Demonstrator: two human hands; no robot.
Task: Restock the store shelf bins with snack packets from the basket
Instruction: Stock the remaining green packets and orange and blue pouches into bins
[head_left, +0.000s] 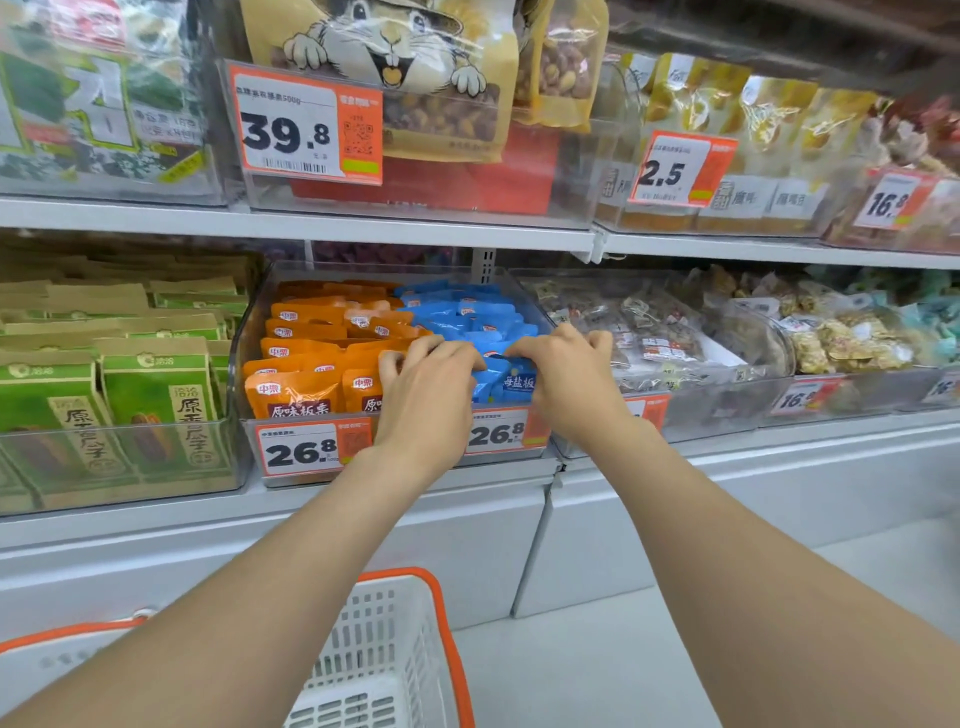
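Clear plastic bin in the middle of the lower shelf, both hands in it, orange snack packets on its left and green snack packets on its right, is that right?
Not quite. The head view shows blue snack packets, not green, on the right side of the clear plastic bin. The rest holds: orange snack packets on its left, left hand and right hand both in it.

Orange price tag reading 39.8 (306, 127) on the upper shelf, squirrel-printed nut bag (384, 67) behind it, price tag reading 2.5 (680, 169) further right, white shelf board (311, 223) beneath, pale floor (597, 670) below.
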